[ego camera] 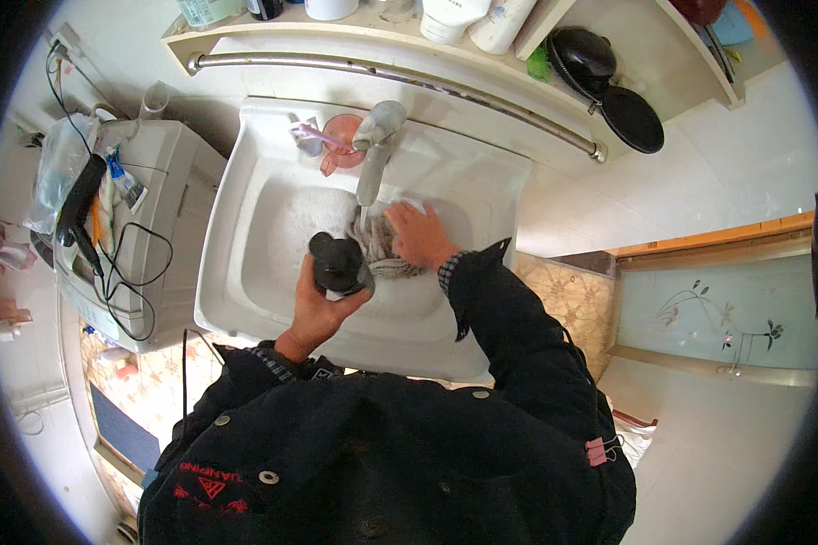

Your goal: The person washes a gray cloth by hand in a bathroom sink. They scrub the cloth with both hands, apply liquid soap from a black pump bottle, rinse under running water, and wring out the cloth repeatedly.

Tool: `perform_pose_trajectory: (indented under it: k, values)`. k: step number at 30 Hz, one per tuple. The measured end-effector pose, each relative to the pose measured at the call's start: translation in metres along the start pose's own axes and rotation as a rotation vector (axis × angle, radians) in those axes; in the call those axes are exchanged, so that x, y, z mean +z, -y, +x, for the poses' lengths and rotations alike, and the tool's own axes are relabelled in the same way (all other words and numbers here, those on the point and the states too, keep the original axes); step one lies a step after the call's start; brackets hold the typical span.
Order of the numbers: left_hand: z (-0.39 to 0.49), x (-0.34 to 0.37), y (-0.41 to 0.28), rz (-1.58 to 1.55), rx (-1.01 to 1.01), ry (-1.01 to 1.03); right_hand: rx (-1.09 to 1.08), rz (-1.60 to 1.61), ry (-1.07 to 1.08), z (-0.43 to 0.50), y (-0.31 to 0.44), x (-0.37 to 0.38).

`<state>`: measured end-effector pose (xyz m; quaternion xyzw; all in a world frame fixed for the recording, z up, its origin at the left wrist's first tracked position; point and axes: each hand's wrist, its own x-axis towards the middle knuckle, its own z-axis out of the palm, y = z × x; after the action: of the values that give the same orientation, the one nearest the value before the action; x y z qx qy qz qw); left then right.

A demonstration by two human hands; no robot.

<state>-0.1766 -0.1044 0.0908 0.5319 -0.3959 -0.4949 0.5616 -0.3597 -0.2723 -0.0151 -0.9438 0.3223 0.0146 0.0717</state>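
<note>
My left hand [315, 312] is wrapped around a black bottle [339, 264], held over the front of the white washbasin [226, 272]. The bottle's top points up toward me. Past it, a wet grey-brown cloth [397, 268] lies bunched in the basin, with foam [313, 208] to its left. From the faucet [373, 174] a thin stream of water runs down onto the cloth. My right hand [419, 235] is at the cloth's right side, palm down with fingers spread. Whether its fingertips press on the cloth is hard to see.
A pink cup [344, 133] and a toothbrush [322, 138] stand behind the basin by the faucet. Above runs a metal towel bar [382, 70] below a shelf with bottles. At left, a hair dryer [82, 197] with a loose cord lies on a washing machine [157, 153].
</note>
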Motion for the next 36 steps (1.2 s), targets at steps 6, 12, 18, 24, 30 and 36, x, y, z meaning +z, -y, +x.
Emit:
perform_pose_trajectory:
  k: [6, 12, 18, 24, 30, 36]
  values:
    - [0.048, 0.047, 0.007, 0.032, 0.134, 0.042, 0.088, 0.133, 0.217, -0.048, 0.03, 0.05]
    - [0.109, 0.106, 0.029, 0.459, 0.513, -0.229, 0.08, 0.396, 0.044, -0.041, 0.035, 0.114]
    - [0.166, 0.136, 0.054, 0.403, 0.467, -0.33, 0.11, 0.134, 0.0, -0.053, 0.052, 0.103]
    - [0.193, 0.137, 0.081, 0.335, 0.429, -0.345, 0.202, 0.381, -0.004, -0.051, 0.056, 0.093]
    - [0.213, 0.135, 0.077, 0.141, 0.404, -0.266, 0.307, 0.527, 0.029, -0.051, 0.061, 0.076]
    - [0.215, 0.131, 0.088, 0.349, 0.357, -0.324, 0.357, 0.583, 0.111, -0.046, 0.059, 0.078]
